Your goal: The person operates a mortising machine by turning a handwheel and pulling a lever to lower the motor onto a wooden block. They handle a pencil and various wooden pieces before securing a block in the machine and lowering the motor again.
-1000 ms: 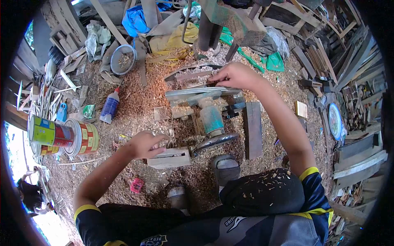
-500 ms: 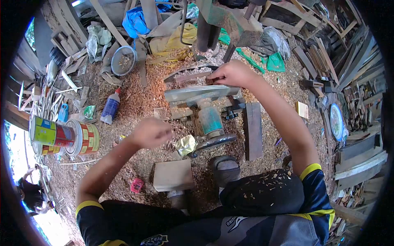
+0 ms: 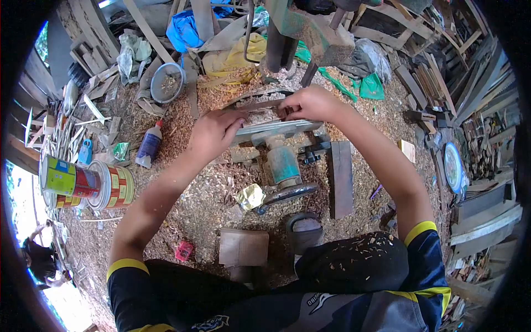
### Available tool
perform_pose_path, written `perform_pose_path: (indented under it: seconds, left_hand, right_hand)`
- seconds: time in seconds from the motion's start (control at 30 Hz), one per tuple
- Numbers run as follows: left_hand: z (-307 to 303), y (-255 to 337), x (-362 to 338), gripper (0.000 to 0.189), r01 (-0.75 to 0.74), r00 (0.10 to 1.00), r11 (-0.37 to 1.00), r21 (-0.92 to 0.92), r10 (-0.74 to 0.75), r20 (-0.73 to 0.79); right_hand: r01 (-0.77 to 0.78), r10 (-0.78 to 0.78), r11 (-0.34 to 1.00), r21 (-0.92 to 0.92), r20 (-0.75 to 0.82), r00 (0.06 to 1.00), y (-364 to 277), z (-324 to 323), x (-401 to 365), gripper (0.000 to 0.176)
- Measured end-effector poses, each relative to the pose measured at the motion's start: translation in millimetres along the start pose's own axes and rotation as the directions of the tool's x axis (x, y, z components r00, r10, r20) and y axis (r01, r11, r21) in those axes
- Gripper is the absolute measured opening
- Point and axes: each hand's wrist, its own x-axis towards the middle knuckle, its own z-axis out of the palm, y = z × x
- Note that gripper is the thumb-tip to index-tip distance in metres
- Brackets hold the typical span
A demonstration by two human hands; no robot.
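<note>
A thin brownish strip, apparently wood [image 3: 261, 104], spans the gap between my hands above a pile of shavings. My right hand [image 3: 313, 103] pinches its right end. At the left end is my left hand [image 3: 215, 130], its fingers bent around the strip and the thumb pointing right over the metal edge. Just below both hands lies the pale metal bed [image 3: 276, 128] of a machine. Its teal body [image 3: 285, 164] and dark handwheel [image 3: 291, 192] point toward me.
A dark wooden board [image 3: 341, 180] lies right of the machine. Closer to me are crumpled gold foil [image 3: 250, 197], a wooden block [image 3: 244, 247] and a pink object [image 3: 184, 251]. A blue-labelled bottle [image 3: 149, 145], paint cans [image 3: 112, 185] and a basin [image 3: 167, 83] stand left. Shavings cover the floor.
My left hand has moved up and right, from beside the foil to the strip's left end. The right hand keeps its pinch. The wooden block near my foot has shifted right.
</note>
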Motion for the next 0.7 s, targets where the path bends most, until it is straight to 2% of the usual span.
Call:
perform_pose_path:
  seconds: [0.03,0.1,0.13,0.2,0.33,0.4,0.43,0.5,0.57,0.63,0.7]
  left_hand:
    - [-4,1,3,0.027,-0.001,1.0,1.0,0.0,0.001,0.002]
    - [-16,2,9,0.028,0.229,0.945,0.966,-0.123,-0.19,0.265]
    - [-15,-3,11,0.028,0.229,0.945,0.966,-0.122,-0.19,0.266]
    - [-17,-12,15,0.029,0.117,0.974,0.966,-0.231,-0.066,0.219]
    - [-18,-15,20,0.031,0.15,0.953,0.974,-0.168,-0.098,0.285]
    - [-10,-18,21,0.032,0.103,0.979,0.987,-0.121,-0.08,0.187]
    - [-11,-16,22,0.032,0.102,0.979,0.987,-0.122,-0.078,0.188]
    - [-15,-10,26,0.034,0.179,0.957,0.984,-0.009,-0.172,0.235]
    - [-8,-12,23,0.034,0.159,0.969,0.987,-0.037,-0.149,0.198]
    - [-7,-9,21,0.034,0.139,0.979,0.988,-0.063,-0.127,0.161]
    - [-5,-5,18,0.034,0.195,0.965,0.981,-0.007,-0.191,0.181]
  right_hand:
    - [-0.025,0.025,1.0,-0.016,-0.013,1.0,-2,-1,0,0.037]
    - [-0.051,0.05,0.998,-0.028,-0.026,0.998,-2,1,1,0.038]
    - [-0.011,0.01,0.998,-0.059,-0.02,1.0,1,2,3,0.039]
    - [0.031,-0.032,0.995,-0.091,-0.012,0.999,3,2,5,0.039]
    - [0.002,-0.001,0.997,-0.074,0.017,1.0,-6,-4,4,0.037]
    - [-0.008,0.01,0.999,-0.052,0.028,1.0,-7,-5,3,0.035]
    - [0.002,-0.002,1.0,-0.002,-0.001,1.0,-5,-3,2,0.031]
    - [0.012,-0.011,0.999,0.048,-0.03,0.999,-1,-1,-2,0.028]
    - [-0.011,0.024,0.981,0.193,-0.062,0.998,3,-1,-6,0.024]
    - [-0.024,0.042,0.971,0.236,-0.069,0.997,5,-3,-10,0.023]
    - [-0.037,0.06,0.959,0.281,-0.074,0.995,7,-2,-12,0.023]
